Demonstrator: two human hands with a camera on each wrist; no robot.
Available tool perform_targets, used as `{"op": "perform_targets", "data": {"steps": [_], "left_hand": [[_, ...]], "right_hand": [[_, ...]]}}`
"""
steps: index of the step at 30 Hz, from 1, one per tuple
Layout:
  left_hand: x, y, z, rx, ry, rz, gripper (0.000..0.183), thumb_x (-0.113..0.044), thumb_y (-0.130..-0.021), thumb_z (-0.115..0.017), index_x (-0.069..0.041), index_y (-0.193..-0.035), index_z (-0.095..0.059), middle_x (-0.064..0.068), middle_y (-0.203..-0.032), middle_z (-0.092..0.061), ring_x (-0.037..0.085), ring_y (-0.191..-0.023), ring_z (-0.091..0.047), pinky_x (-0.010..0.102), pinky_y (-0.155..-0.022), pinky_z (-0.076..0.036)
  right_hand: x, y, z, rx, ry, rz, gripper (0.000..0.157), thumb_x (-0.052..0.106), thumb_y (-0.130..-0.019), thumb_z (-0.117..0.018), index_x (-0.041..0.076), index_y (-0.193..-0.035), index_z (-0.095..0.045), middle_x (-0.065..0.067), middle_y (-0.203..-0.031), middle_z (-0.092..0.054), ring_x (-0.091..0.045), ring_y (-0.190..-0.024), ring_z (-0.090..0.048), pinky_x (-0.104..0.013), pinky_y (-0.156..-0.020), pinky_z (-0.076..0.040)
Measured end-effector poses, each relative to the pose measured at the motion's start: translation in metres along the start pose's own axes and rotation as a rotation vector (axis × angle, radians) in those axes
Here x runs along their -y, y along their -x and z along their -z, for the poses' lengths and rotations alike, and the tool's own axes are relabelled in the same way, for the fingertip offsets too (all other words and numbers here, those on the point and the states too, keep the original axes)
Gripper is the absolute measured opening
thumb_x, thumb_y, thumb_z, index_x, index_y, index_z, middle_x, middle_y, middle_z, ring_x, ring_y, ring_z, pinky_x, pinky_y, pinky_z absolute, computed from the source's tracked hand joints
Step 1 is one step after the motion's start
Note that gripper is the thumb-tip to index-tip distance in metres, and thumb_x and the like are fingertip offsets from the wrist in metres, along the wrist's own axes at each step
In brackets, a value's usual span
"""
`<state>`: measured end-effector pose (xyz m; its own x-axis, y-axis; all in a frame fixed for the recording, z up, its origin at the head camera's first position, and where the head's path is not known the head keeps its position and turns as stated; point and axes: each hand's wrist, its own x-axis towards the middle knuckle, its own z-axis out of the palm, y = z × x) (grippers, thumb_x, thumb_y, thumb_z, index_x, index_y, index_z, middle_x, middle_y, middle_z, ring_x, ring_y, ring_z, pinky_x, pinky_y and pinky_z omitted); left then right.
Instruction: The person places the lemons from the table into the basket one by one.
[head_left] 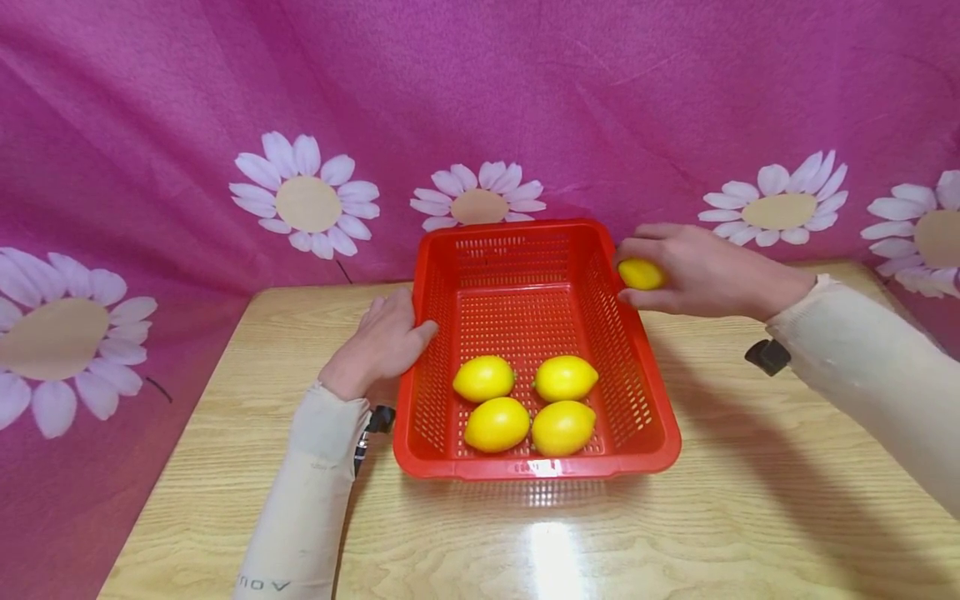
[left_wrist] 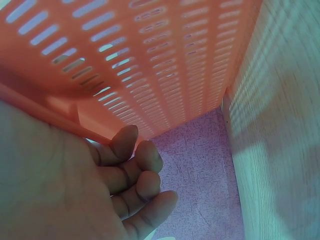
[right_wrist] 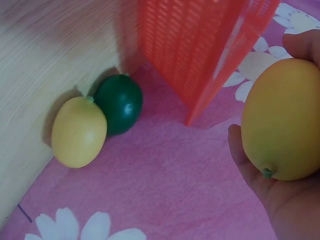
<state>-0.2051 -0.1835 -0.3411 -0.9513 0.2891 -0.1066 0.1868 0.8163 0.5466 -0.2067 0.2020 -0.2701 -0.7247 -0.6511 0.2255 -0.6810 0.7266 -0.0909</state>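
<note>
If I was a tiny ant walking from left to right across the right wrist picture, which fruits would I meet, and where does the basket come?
Loose lemon → green fruit → basket → held lemon.

Table (head_left: 217, 433), lt wood-grain top, w/ 1 red slotted basket (head_left: 536, 468) standing on it, plus 1 yel lemon (right_wrist: 79, 132) & 1 dk-green fruit (right_wrist: 119, 105), side by side nr basket.
</note>
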Motion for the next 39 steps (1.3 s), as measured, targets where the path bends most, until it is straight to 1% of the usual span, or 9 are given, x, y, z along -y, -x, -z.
{"op": "perform_targets", "data": {"steps": [6, 12, 15, 19, 26, 28, 31, 35, 39], "left_hand": [[0.001, 0.000, 0.000, 0.008, 0.005, 0.016, 0.040, -0.030, -0.101, -0.051, -0.007, -0.134, -0.047, 0.009, -0.115, -0.052, 0.025, -0.108, -0.044, 0.036, -0.082, -0.041], [0.001, 0.001, 0.000, 0.000, -0.006, 0.011, 0.042, -0.030, -0.101, -0.051, -0.008, -0.136, -0.047, 0.009, -0.114, -0.052, 0.025, -0.107, -0.044, 0.036, -0.082, -0.038], [0.002, 0.001, 0.000, -0.003, -0.011, 0.010, 0.041, -0.030, -0.101, -0.051, -0.008, -0.135, -0.047, 0.009, -0.114, -0.052, 0.025, -0.106, -0.043, 0.036, -0.082, -0.038], [0.002, 0.001, 0.000, 0.000, -0.005, 0.010, 0.040, -0.030, -0.100, -0.051, -0.008, -0.134, -0.048, 0.009, -0.113, -0.052, 0.025, -0.106, -0.044, 0.036, -0.081, -0.038], [0.002, -0.001, 0.000, -0.014, -0.008, -0.030, 0.032, -0.028, -0.101, -0.050, -0.010, -0.127, -0.053, 0.008, -0.111, -0.053, 0.024, -0.105, -0.047, 0.036, -0.083, -0.037], [0.002, -0.001, 0.000, -0.013, -0.001, -0.031, 0.032, -0.028, -0.101, -0.051, -0.011, -0.128, -0.053, 0.008, -0.111, -0.053, 0.024, -0.105, -0.047, 0.036, -0.083, -0.038], [0.001, -0.001, 0.000, -0.005, 0.013, -0.029, 0.037, -0.028, -0.101, -0.052, -0.012, -0.134, -0.050, 0.007, -0.113, -0.053, 0.023, -0.107, -0.047, 0.036, -0.083, -0.042], [0.001, -0.002, 0.000, 0.000, 0.017, -0.020, 0.039, -0.028, -0.101, -0.052, -0.012, -0.136, -0.048, 0.007, -0.115, -0.053, 0.023, -0.108, -0.046, 0.036, -0.083, -0.041], [0.001, -0.001, 0.000, 0.005, 0.015, -0.010, 0.041, -0.029, -0.101, -0.053, -0.012, -0.137, -0.047, 0.007, -0.115, -0.052, 0.023, -0.108, -0.045, 0.036, -0.083, -0.040]], "right_hand": [[0.007, -0.011, -0.001, 0.006, -0.030, -0.005, 0.028, 0.022, -0.085, -0.080, 0.014, -0.110, -0.071, -0.003, -0.100, -0.066, -0.014, -0.081, -0.055, -0.032, -0.068, -0.048], [0.012, -0.020, -0.004, -0.003, -0.042, 0.016, 0.026, 0.021, -0.085, -0.080, 0.012, -0.107, -0.069, -0.003, -0.097, -0.065, -0.014, -0.076, -0.054, -0.031, -0.067, -0.047], [0.016, -0.025, -0.004, 0.021, -0.058, 0.009, 0.025, 0.023, -0.086, -0.079, 0.013, -0.108, -0.069, -0.002, -0.098, -0.066, -0.014, -0.076, -0.054, -0.031, -0.068, -0.047], [0.020, -0.033, -0.004, 0.062, -0.063, 0.009, 0.026, 0.024, -0.087, -0.078, 0.012, -0.109, -0.070, -0.004, -0.103, -0.067, -0.017, -0.080, -0.056, -0.033, -0.071, -0.047], [0.025, -0.052, -0.003, 0.096, -0.054, 0.043, 0.028, 0.026, -0.088, -0.077, 0.010, -0.110, -0.069, -0.007, -0.105, -0.068, -0.019, -0.080, -0.058, -0.035, -0.073, -0.049], [0.028, -0.056, -0.003, 0.117, -0.060, 0.040, 0.029, 0.028, -0.089, -0.076, 0.011, -0.112, -0.069, -0.007, -0.107, -0.068, -0.020, -0.081, -0.059, -0.035, -0.074, -0.049], [0.032, -0.062, -0.003, 0.136, -0.075, 0.040, 0.030, 0.030, -0.090, -0.075, 0.012, -0.114, -0.070, -0.006, -0.109, -0.068, -0.020, -0.083, -0.059, -0.035, -0.075, -0.050], [0.036, -0.069, -0.007, 0.128, -0.100, 0.054, 0.029, 0.030, -0.089, -0.076, 0.013, -0.112, -0.070, -0.005, -0.109, -0.069, -0.019, -0.084, -0.060, -0.035, -0.077, -0.050], [0.039, -0.077, -0.011, 0.124, -0.137, 0.064, 0.027, 0.030, -0.089, -0.076, 0.015, -0.110, -0.070, -0.003, -0.106, -0.068, -0.018, -0.083, -0.059, -0.034, -0.076, -0.048]]}}
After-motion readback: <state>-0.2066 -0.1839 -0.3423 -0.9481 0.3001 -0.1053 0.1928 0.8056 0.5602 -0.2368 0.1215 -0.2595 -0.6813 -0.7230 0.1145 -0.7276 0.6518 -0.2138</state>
